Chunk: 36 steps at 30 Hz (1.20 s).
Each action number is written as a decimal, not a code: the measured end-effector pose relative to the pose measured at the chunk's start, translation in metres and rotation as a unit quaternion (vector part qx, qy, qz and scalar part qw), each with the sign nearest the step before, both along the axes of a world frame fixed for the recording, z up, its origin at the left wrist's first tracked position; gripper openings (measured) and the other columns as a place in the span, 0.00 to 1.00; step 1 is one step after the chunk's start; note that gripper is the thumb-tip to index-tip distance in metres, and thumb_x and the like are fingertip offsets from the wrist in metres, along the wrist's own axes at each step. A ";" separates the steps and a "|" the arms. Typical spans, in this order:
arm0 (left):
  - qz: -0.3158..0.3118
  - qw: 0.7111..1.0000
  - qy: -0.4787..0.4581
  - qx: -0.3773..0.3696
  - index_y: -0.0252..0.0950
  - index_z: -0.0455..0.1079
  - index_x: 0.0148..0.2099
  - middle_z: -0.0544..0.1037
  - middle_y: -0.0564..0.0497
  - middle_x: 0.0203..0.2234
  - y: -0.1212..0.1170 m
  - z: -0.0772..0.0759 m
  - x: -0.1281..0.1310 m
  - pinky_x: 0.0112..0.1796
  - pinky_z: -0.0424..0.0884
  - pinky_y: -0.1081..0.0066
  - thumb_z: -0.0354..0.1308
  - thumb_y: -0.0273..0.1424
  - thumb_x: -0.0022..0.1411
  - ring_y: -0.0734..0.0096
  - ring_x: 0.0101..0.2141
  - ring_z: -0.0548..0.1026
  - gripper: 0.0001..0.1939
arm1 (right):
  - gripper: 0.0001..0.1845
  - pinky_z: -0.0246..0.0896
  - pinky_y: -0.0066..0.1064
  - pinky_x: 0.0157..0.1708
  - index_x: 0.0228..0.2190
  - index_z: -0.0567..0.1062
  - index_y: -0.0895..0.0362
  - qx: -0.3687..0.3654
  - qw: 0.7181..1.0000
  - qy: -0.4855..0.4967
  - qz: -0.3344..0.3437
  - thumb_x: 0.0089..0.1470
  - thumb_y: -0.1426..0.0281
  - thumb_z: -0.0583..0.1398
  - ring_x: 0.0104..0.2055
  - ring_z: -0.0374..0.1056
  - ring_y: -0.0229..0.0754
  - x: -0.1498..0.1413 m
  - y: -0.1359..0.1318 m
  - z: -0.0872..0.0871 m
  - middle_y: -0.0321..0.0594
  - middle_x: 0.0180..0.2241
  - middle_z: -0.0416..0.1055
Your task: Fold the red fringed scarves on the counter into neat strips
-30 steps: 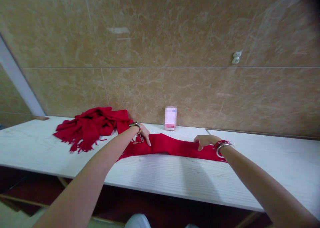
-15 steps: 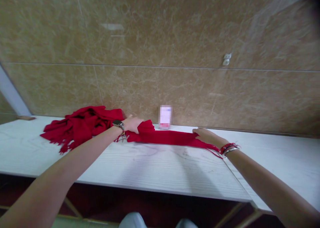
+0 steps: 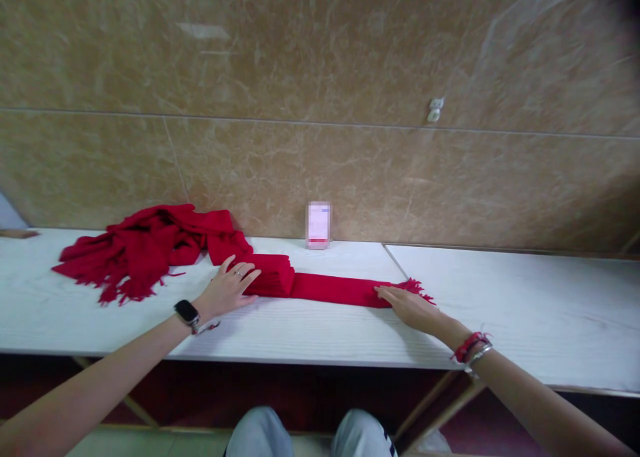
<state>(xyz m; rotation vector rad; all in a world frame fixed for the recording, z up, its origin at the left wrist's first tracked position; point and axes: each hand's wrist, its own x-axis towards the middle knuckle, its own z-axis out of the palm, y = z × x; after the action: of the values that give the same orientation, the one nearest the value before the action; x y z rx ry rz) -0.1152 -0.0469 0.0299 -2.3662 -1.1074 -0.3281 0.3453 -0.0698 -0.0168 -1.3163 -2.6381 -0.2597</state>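
Note:
A red scarf (image 3: 335,289) lies along the white tabletop, its left part folded into a thick stack and its fringed end at the right. My left hand (image 3: 230,287) rests on the left side of that stack with the fingers spread. On the flat strip near the fringe lies my right hand (image 3: 413,307), fingers stretched out and palm down. Neither hand grips the cloth. Beside my left hand, a heap of crumpled red cloth with fringes (image 3: 155,243) sits against the wall.
A small pale upright object with a blurred face (image 3: 319,225) leans at the wall behind the scarf. The white tabletop (image 3: 310,340) has a seam on the right. A small white fitting (image 3: 435,109) is on the tiled wall (image 3: 280,170). My knees are below the front edge.
The scarf strip has come nearer the front edge and now lies flat and straight. My left hand has let go of the folds and opened on the stack; my right hand has flattened out.

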 end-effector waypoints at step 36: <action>-0.080 0.977 -0.033 -0.196 0.37 0.54 0.61 0.56 0.44 0.59 0.034 -0.042 0.162 0.55 0.52 0.56 0.40 0.33 0.66 0.60 0.59 0.52 0.22 | 0.17 0.57 0.31 0.45 0.37 0.71 0.60 -0.046 0.996 0.007 -0.069 0.46 0.82 0.51 0.43 0.65 0.41 -0.004 0.055 0.027 0.45 0.40 0.69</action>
<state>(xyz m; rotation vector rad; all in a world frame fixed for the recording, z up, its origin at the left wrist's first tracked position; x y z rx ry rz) 0.0472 -0.0130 -0.0119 -2.8208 -1.0956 -0.2637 0.3410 -0.0148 0.0106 -1.5277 -2.5786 -0.1481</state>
